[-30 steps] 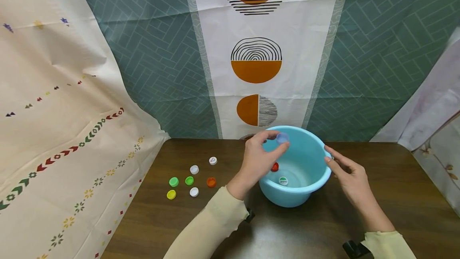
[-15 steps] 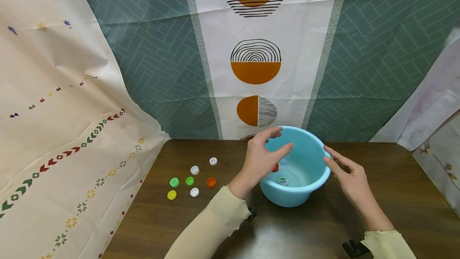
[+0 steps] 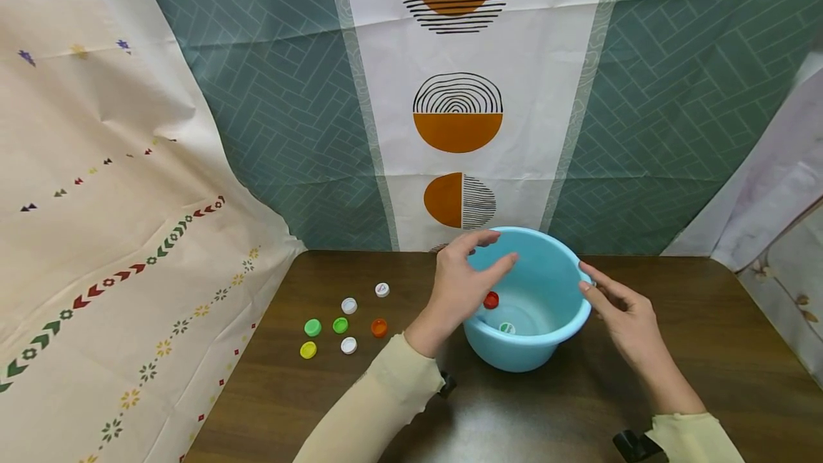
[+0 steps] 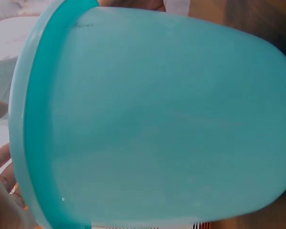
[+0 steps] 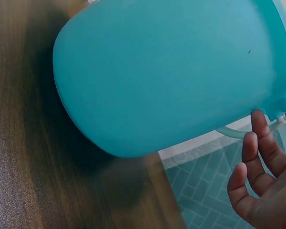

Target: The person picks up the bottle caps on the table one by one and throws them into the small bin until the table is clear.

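A light blue plastic basin [image 3: 546,284] stands on the table, its outside filling most of both wrist views. Over its left rim my left hand [image 3: 459,281] hovers with thumb and fingers spread apart and nothing between them. At the right side of the rim, my right hand [image 3: 620,313] holds the edge between thumb and fingers; the right wrist view shows its fingers [image 5: 264,152] against the underside of the rim. Inside the basin lie a red bottle cap [image 3: 491,300] and a white cap with a green mark [image 3: 507,328]. My left hand and the near wall hide part of the inside.
Left of the basin several bottle caps lie spread on the dark wooden table [image 3: 270,406]: a yellow cap [image 3: 308,350], an orange cap [image 3: 379,328], green ones and white ones. A patterned cloth [image 3: 456,56] hangs behind the table; a cream cloth [image 3: 128,234] drapes at the left.
My left hand has let go of a translucent bluish cap, which dropped into the basin. Its fingers have spread, and it has shifted slightly left. My right hand has stayed on the rim.
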{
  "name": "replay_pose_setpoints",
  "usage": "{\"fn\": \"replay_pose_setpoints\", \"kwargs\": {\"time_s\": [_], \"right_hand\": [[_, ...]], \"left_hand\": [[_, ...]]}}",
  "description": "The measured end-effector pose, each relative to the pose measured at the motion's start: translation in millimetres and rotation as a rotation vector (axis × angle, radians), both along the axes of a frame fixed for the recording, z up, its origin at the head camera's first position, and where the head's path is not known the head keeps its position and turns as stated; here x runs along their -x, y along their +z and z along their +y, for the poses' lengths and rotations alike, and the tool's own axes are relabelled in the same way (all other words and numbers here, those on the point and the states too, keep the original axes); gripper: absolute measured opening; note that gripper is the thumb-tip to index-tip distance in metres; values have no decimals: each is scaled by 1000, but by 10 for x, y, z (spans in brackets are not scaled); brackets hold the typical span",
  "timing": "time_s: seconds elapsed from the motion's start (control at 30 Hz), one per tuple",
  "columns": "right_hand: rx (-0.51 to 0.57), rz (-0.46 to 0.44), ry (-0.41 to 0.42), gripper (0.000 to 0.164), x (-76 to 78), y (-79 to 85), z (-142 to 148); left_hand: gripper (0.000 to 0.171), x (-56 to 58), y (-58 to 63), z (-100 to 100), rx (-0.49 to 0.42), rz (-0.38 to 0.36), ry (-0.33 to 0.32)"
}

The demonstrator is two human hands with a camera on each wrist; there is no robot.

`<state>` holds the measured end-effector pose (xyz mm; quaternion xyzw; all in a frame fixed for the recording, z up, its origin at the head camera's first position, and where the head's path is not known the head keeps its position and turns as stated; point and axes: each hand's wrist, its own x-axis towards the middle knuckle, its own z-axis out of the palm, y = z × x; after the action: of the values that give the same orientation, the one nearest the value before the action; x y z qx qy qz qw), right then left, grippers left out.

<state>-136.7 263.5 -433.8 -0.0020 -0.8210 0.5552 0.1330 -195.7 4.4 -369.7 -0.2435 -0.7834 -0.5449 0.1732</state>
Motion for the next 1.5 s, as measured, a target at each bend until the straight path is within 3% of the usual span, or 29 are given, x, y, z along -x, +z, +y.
{"fn": "replay_pose_setpoints", "kwargs": {"time_s": [0.2,0.37,0.67,0.83,0.97,1.23,1.4,1.5], "right_hand": [[-8,2,-9,48,1,-2,8],[-4,-1,-11,48,0,-5,15],[-5,-4,-3,48,8,8,5],[-4,-4,-6,48,8,18,3],[-1,-2,-7,48,7,20,-4],[4,2,-12,47,12,11,-9],[7,-5,-14,48,11,-7,-5],[12,-6,-13,48,9,-19,-2]], "left_hand": [[38,59,-18,-162,-50,32,19],[35,107,-133,-382,-98,44,34],[33,156,-380,-1008,15,-7,248],[30,151,-506,-1346,63,-50,308],[30,95,-618,-1560,157,-139,339],[45,-13,-829,-1811,453,-277,351],[56,-28,-947,-1867,620,-292,361],[61,-24,-1007,-1875,703,-265,369]]}}
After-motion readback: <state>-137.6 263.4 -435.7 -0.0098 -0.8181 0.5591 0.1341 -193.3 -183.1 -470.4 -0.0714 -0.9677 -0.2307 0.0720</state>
